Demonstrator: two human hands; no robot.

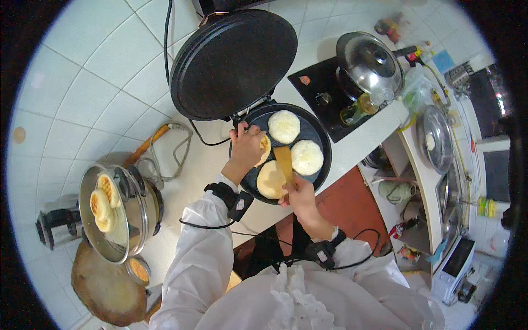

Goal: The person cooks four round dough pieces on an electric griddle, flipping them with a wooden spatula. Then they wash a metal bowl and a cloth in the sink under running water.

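Before me is a round black electric griddle pan [324,128] with its dark upper plate [235,62] raised. Two pale flatbreads [284,126] [307,157] lie on its far and right parts. Gripped in my right hand [303,202] is a flat wooden spatula [283,159], whose blade reaches between the breads. Its handle passes over the right edge of a nearer flatbread [270,180]. My left hand [247,146] is at the pan's left side, over a flatbread with browned patches [264,145]. That hand covers much of this bread, so its grip is unclear.
At left stands a metal pot [134,210] with browned flatbreads [103,202] in a tilted-looking steel basin, near a round wooden board [107,284]. A lidded wok [369,62] sits on the black hob [321,99], beside an oil bottle [363,107]. Cables hang from both wrists.
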